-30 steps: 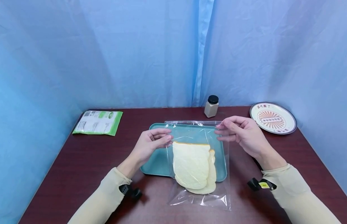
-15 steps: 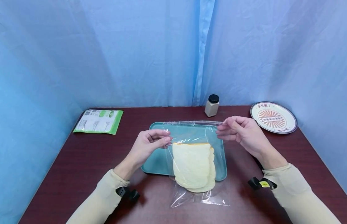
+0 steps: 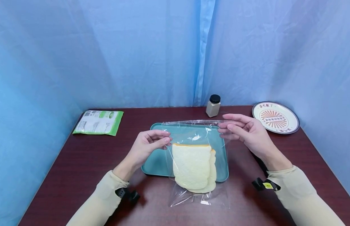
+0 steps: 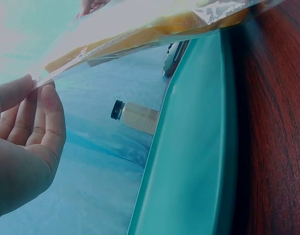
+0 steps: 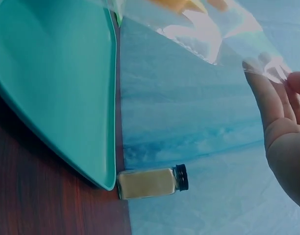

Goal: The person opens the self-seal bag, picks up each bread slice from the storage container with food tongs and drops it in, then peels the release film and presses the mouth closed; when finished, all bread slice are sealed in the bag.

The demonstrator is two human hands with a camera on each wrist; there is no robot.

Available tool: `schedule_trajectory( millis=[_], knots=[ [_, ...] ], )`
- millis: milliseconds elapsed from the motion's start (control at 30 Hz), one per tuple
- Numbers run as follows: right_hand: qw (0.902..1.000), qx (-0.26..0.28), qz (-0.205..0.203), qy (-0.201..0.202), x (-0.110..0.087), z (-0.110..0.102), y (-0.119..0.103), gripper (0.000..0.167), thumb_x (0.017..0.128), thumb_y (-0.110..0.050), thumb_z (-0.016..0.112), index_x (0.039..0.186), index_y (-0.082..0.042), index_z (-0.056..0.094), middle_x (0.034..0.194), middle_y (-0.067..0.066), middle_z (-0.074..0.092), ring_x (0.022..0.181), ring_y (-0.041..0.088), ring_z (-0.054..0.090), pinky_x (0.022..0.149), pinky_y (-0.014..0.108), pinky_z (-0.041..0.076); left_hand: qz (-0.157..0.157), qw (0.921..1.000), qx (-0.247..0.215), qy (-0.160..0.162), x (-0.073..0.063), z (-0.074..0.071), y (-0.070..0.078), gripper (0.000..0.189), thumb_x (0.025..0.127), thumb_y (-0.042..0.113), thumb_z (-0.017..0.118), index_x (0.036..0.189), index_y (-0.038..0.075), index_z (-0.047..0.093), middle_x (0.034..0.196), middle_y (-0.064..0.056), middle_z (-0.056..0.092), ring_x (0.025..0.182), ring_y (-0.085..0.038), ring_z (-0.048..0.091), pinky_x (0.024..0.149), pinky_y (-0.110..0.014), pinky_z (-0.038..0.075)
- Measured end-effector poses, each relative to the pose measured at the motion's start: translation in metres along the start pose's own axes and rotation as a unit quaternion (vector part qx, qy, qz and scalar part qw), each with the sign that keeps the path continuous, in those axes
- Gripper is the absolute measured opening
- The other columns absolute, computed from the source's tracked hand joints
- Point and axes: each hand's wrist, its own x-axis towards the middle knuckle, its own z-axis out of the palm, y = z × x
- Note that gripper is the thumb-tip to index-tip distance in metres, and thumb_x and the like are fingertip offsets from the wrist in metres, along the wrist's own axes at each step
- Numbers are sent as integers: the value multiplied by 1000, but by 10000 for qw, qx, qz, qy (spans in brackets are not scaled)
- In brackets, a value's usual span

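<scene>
Nearest the person, pale cream sleeves with black straps at the wrists lead up to the two hands, which stand apart with the same bag between them. The left hand pinches one side edge of a clear, glossy plastic bag between thumb and fingers; the right hand pinches the opposite side near its far corner, fingers spread. Inside the bag, between and slightly nearer than the hands, lie two creamy-white bread slices with orange-brown crusts, overlapping, the rear one showing on the right hand's side. The bag is held above a teal rectangular tray with a raised rim, on a dark reddish-brown wooden table. Beyond the left hand and well to its left lies a flat white-and-green packet. Beyond the right hand, a little to its left, stands a clear, black-capped jar with beige contents; beyond and right of that hand is a round white plate with a reddish sunburst pattern and dark rim. Pale blue curtains hang farthest away.
</scene>
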Motion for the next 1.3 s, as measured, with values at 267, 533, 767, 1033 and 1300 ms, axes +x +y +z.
schedule_trajectory(
  millis=[267,533,767,1033,1300],
  knots=[
    [9951,-511,-602,595,-1,4,-1,37,95,18,57,131,9,57,106,20,73,91,29,75,75,45,58,-18,10000,25,-9,-2,1,3,24,93,1,72,116,-5,71,102,-15,75,85,-21,74,76,-38,60],
    [9675,-2227,-876,823,-6,-4,-5,16,89,15,68,105,13,71,98,9,77,84,16,75,73,27,59,0,10000,18,-20,-2,2,3,21,92,-1,72,113,-2,73,100,-14,76,80,-19,72,75,-36,60],
    [9382,-3354,-502,686,-10,-6,-12,25,86,8,76,110,0,76,100,10,77,84,10,73,67,21,56,73,9999,95,-8,-5,3,7,22,92,1,73,114,-2,73,99,-12,76,81,-23,72,74,-35,59],
    [9031,-4111,-977,764,-9,-7,-13,31,81,9,81,107,-7,79,96,5,77,80,9,72,63,16,54,150,9997,154,-70,-6,4,11,19,92,3,74,111,2,75,98,-11,76,80,-24,71,73,-35,59],
    [8076,-5345,-2489,107,0,-17,-7,16,94,-18,75,103,-5,80,94,1,77,83,4,70,76,9,48,212,9996,124,-154,-5,4,13,19,92,2,74,110,5,76,98,-10,76,79,-20,71,73,-34,59]
  ],
)
